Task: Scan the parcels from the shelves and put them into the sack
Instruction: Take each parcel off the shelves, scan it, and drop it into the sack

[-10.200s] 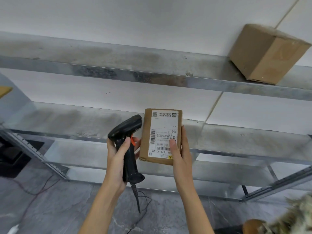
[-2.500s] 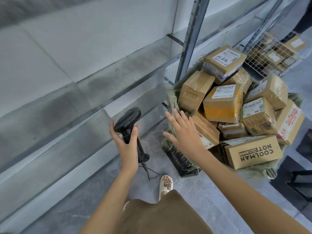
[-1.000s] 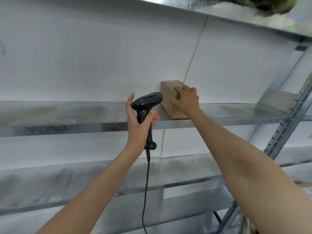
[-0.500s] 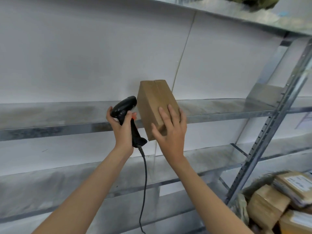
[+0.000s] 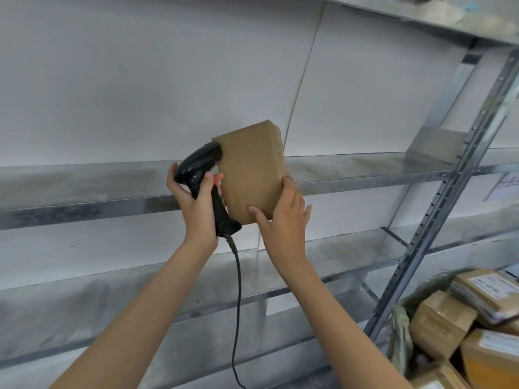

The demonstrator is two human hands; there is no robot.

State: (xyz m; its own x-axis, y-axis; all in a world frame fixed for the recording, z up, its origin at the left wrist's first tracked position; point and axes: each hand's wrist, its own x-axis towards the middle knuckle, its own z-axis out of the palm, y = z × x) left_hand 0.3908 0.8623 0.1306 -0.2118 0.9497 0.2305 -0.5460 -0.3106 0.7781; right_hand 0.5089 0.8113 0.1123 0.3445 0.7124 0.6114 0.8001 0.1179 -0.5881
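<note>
Grey metal shelves (image 5: 351, 167), white wall; L hand (image 5: 196, 203) grips scanner (image 5: 205, 178), R hand (image 5: 283, 217) clasps parcel (image 5: 252, 169).

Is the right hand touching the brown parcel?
Touching. Head view: the right hand grips the brown parcel's lower corner, thumb pressed on its front face.

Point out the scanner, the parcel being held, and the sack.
scanner (image 5: 196, 168), head view, on its black head.
parcel (image 5: 250, 169), head view, middle of its plain brown face.
sack (image 5: 400, 332), head view, on its rolled rim.
</note>
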